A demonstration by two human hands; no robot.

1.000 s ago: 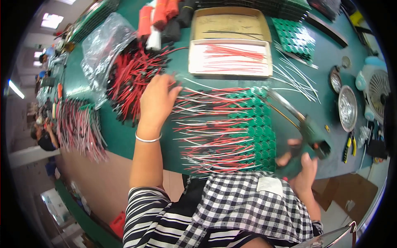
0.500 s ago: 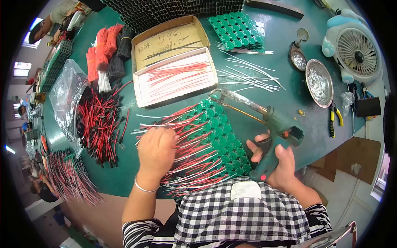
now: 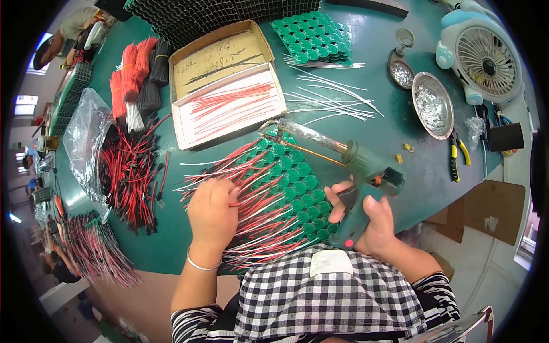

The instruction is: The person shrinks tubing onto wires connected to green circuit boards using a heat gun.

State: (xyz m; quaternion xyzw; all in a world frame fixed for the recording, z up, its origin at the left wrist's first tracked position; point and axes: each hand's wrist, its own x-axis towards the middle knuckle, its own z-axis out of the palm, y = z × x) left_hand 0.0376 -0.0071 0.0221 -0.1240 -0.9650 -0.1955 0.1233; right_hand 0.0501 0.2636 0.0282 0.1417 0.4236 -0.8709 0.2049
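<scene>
A worker's two bare hands, followed on my remote feed, meet over a sheet of green boards [image 3: 311,197] at the hub of the clock, with red and white wires [image 3: 266,214] lying across it and fanning out toward 8 o'clock. At 4 o'clock, the right hand [image 3: 376,226] grasps the handle of a green gun [image 3: 366,160], gripped low, I judge, so the long nose can reach the sheet's far corner near 12. Whether the tip touches a board I cannot tell.

At 8, the left hand [image 3: 213,211] curls over the wires, a red end showing by its thumb, probably to steady strands that would otherwise stray; the fingers hide whether they pinch or merely rest.

A box [image 3: 263,74] of loose red wires stands at 11 and white wires [image 3: 340,103] lie near 1, apparently kept within reach. Bundles [image 3: 137,66] lie at 10, beside a heap of red and black leads [image 3: 131,183] at 9. I see a metal dish [image 3: 416,97], cutters [image 3: 454,161] and a fan [image 3: 486,66] between 2 and 3, likely parked there to leave the gun room.
</scene>
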